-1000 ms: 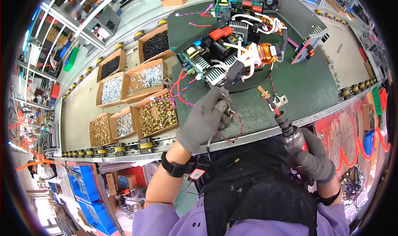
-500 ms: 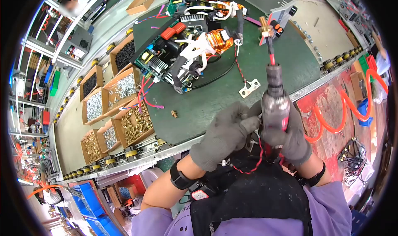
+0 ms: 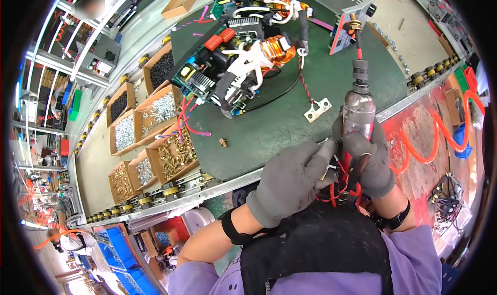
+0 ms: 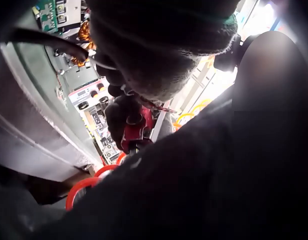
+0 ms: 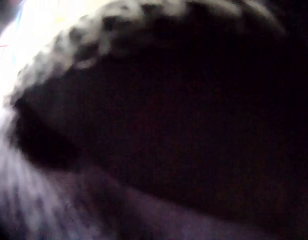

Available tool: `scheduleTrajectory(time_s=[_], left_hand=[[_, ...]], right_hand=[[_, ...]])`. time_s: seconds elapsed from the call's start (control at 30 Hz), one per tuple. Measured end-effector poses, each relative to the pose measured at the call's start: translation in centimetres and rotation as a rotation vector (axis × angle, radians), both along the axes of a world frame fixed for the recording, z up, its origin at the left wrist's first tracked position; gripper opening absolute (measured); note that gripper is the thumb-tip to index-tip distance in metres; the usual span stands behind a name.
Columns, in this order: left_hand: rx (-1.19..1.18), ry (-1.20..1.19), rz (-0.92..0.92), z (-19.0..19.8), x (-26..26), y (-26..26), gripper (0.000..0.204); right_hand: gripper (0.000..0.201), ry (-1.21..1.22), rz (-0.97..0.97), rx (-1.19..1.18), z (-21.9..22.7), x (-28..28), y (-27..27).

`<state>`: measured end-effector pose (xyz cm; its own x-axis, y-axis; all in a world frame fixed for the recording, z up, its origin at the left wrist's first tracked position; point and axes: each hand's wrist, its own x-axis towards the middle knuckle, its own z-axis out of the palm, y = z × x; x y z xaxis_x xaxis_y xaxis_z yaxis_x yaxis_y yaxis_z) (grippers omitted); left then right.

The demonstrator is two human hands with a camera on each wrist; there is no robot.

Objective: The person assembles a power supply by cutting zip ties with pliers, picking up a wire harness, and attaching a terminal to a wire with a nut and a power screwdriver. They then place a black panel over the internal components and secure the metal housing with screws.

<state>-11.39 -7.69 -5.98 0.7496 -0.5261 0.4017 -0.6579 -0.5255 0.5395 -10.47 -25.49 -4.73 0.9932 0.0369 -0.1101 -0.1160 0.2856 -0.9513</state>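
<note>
The grey-gloved fingers of the left hand are curled and pinch a small bundle of thin red wires with a pale metal terminal, held just at the fingertips, off the near edge of the dark green work mat and close to the person's chest. Right beside them, touching across the wires, the right hand is wrapped round the grip of a dark cylindrical pneumatic screwdriver, fingers closed fully about it; its red-sleeved bit carries a brass stud at the tip, pointing away from the fingers toward the far side of the mat.

A second ago the hands were well apart, the left up at the black lead of the open circuit-board assembly with its copper coil, the driver tip low over the mat. Half a second ago they had drawn together; now they are closer in, the driver raised a little more upright. I judge the work has shifted from the board to the wire ends held between the hands.

Beyond the fingertips a small white metal bracket lies on the mat; to the left of the fingers a loose brass nut and cardboard boxes of brass and steel fasteners.
</note>
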Motion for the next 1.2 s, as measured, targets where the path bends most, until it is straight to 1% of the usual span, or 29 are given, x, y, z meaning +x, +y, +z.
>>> scheduleTrajectory(time_s=[0.03,0.1,0.13,0.17,0.2,0.23,0.27,0.33,0.37,0.4,0.43,0.47,0.53,0.57,0.6,0.67,0.7,0.73,0.8,0.87,0.9,0.97,1.0,1.03,1.07,1.13,1.17,1.2], left_hand=[[0.005,-0.003,0.009,0.7,0.2,0.5,0.046],[0.131,-0.039,-0.016,2.2,1.0,2.2,0.034],[0.374,-0.043,0.070,2.9,1.3,3.8,0.033],[0.615,-0.045,0.155,3.6,1.5,5.5,0.032],[0.708,0.020,0.292,3.6,1.8,7.1,0.030],[0.799,0.084,0.433,3.6,2.2,8.5,0.028],[0.806,0.081,0.441,3.9,3.3,9.4,0.028],[0.284,0.535,0.511,4.4,6.0,10.6,0.025],[0.286,0.531,0.514,4.2,6.7,11.0,0.025],[-0.081,0.812,0.445,3.7,7.3,11.5,0.025],[-0.461,1.077,0.357,3.5,7.5,11.7,0.026],[-0.463,1.074,0.356,3.6,7.5,11.5,0.026],[-0.692,1.167,0.127,3.9,7.1,10.9,0.030],[-0.737,1.219,0.043,3.9,7.1,11.2,0.033],[-0.740,1.221,0.041,3.9,7.1,11.5,0.033],[-0.766,1.138,-0.110,3.7,7.1,12.0,0.040],[-0.772,1.136,-0.113,3.8,7.2,12.1,0.040],[-0.772,1.179,-0.106,4.2,7.4,12.0,0.043],[-0.776,1.219,-0.100,5.0,7.7,11.7,0.047],[-0.520,1.114,-0.016,5.8,7.8,11.1,0.040],[-0.535,1.107,0.011,6.1,7.3,10.3,0.037],[-0.572,1.112,0.007,6.0,6.9,8.2,0.036],[-0.609,1.114,0.009,5.7,6.8,7.1,0.034],[-0.586,1.070,-0.031,5.4,6.8,6.0,0.034],[-0.583,1.078,-0.049,4.5,6.9,4.4,0.034],[-0.590,0.998,-0.091,1.9,7.1,1.2,0.035],[-0.582,1.007,-0.116,0.9,7.2,0.1,0.035],[-0.573,1.001,-0.143,0.0,7.3,-0.8,0.034]], right_hand=[[0.042,0.038,0.018,-0.016,0.4,0.0,-0.1],[0.042,0.049,0.034,-0.012,1.4,-0.1,-0.2],[0.042,0.066,0.038,-0.012,1.6,-0.2,-0.2],[0.042,0.006,0.006,-0.026,1.0,-0.1,-0.5],[0.042,0.007,0.013,-0.022,0.9,-0.2,-0.8],[0.042,-0.014,-0.025,-0.036,0.9,-0.1,-1.1],[0.042,-0.037,-0.066,-0.046,0.9,0.0,-1.3],[0.043,-0.061,-0.087,-0.032,1.0,0.0,-1.3],[0.044,-0.077,-0.084,-0.026,1.2,-0.1,-1.4],[0.046,-0.095,-0.082,-0.023,1.5,-0.1,-1.4],[0.051,-0.077,-0.071,-0.073,1.9,-0.2,-1.4],[0.051,-0.080,-0.071,-0.074,2.1,-0.2,-1.6],[0.053,-0.071,0.102,-0.097,2.2,-0.4,-2.2],[0.052,0.027,0.109,-0.051,3.2,-0.6,-1.8],[0.052,0.029,0.109,-0.055,3.8,-0.7,-1.9],[0.057,0.236,0.324,-0.048,4.5,-0.9,-2.0],[0.066,0.317,0.388,-0.089,4.2,-1.1,-2.8],[0.066,0.317,0.389,-0.096,4.3,-1.2,-2.9],[0.073,0.352,0.570,-0.288,4.3,-1.4,-3.0],[0.075,0.347,0.580,-0.292,4.1,-1.8,-2.8],[0.073,0.329,0.551,-0.296,4.1,-1.9,-2.6],[0.071,0.317,0.509,-0.304,3.7,-2.3,-2.9],[0.072,0.333,0.518,-0.266,3.1,-2.7,-3.5],[0.073,0.347,0.524,-0.228,2.8,-3.0,-4.2],[0.073,0.353,0.506,-0.231,2.8,-3.3,-4.8],[0.080,0.424,0.517,-0.257,2.9,-4.2,-6.1],[0.080,0.430,0.492,-0.256,2.8,-4.8,-6.6],[0.082,0.459,0.464,-0.202,2.7,-5.5,-7.0]])
